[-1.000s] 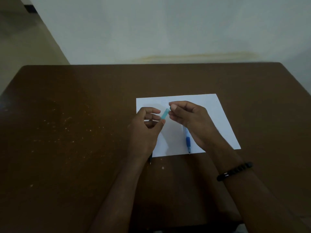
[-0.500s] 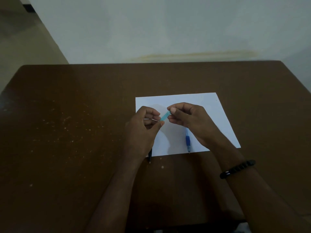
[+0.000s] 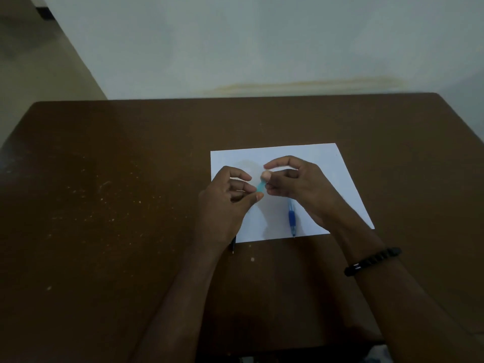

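Note:
A small light-blue pen part (image 3: 260, 186) sits between both hands above a white sheet of paper (image 3: 324, 163). My left hand (image 3: 225, 205) pinches its lower end between thumb and fingers. My right hand (image 3: 296, 184) holds its upper end with the thumb and curled fingers, its index finger arched above. A blue pen (image 3: 291, 217) lies on the paper under my right hand, tip toward me. A dark pen (image 3: 233, 243) pokes out below my left hand at the paper's near left corner, mostly hidden.
The paper lies on a brown wooden table (image 3: 117, 205) with pale specks on its left half. A black bead bracelet (image 3: 372, 261) is on my right wrist. A pale wall rises behind the table's far edge.
The two hands have stayed close over the paper. My right index finger has lifted off the blue part and arches above it; less of the part shows now.

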